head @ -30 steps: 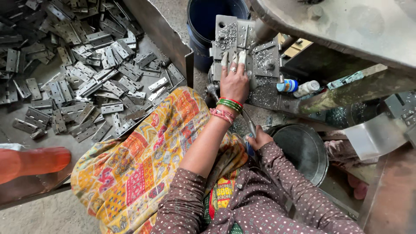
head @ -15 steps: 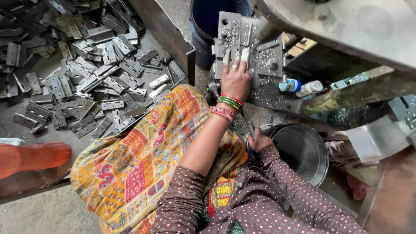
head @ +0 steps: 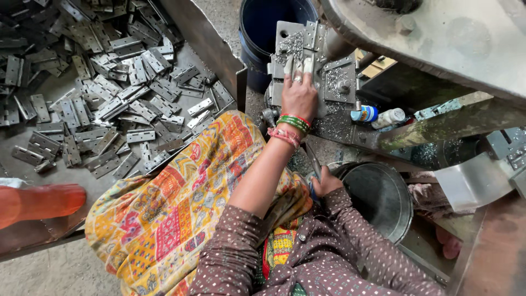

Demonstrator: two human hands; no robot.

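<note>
Left hand (head: 299, 94) lies flat on the grey steel press fixture plate (head: 307, 60) in the upper centre of the frame, fingers (head: 296, 67) extended and held side by side, tips resting on the plate among loose metal shavings. Whether a hinge piece sits under the fingers cannot be told. Green and red bangles (head: 293, 123) ring the wrist.

Right hand (head: 324, 182) is lower, right of centre, closed around a thin dark metal rod (head: 313, 161) that rises toward the fixture; it sits just beside the rim of a round grey metal pan (head: 378, 197).

A heap of flat grey steel hinge leaves (head: 104, 93) fills the tray at upper left, well apart from both hands. A dark blue plastic bucket (head: 268, 33) stands behind the fixture. Two small white bottles (head: 378, 116) lie on the bench right of the plate.

Judgement on technique: the flat hand should seat the work squarely against the fixture stops, with shavings brushed away from the seat first. Fingertips are best kept to the near edge of the plate, away from the part under the heavy grey machine arm (head: 433, 38). The rod hand should hold steady until the left hand has withdrawn.
</note>
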